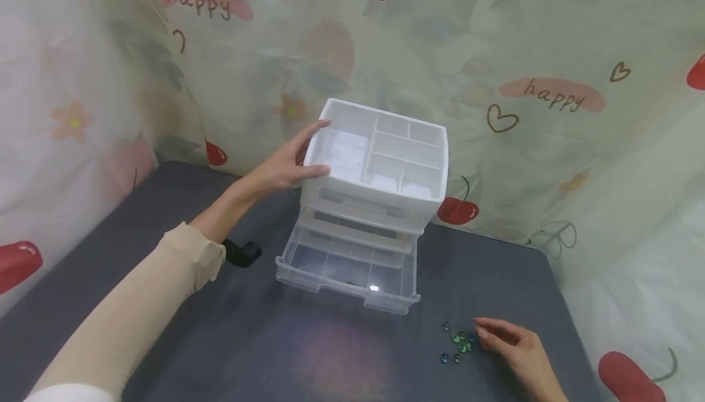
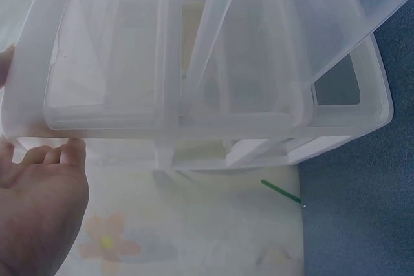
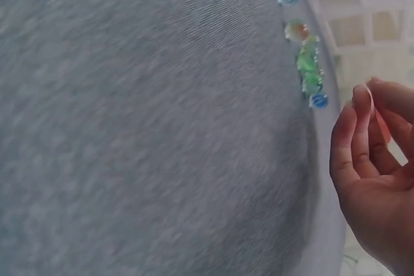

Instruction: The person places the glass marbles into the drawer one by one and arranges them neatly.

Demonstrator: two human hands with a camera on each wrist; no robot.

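Note:
A white plastic drawer organizer (image 1: 380, 200) with a divided top tray stands near the back of the dark table. Its lowest clear drawer (image 1: 347, 267) is pulled out toward the front. My left hand (image 1: 294, 160) grips the organizer's left end at the top, thumb on the near rim; the left wrist view shows fingertips against its white side (image 2: 97, 132). Several glass marbles (image 1: 462, 344), green and blue, lie on the tabletop at the right. Beside them is my right hand (image 1: 514, 350), fingers bent loosely, thumb and forefinger apart; nothing shows between them.
A small black object (image 1: 242, 254) lies on the dark tabletop (image 1: 237, 341) beside my left forearm. A printed curtain (image 1: 385, 53) hangs behind and along the sides. A bright spot (image 1: 374, 287) shows in the clear drawer; whether it is a reflection I cannot tell.

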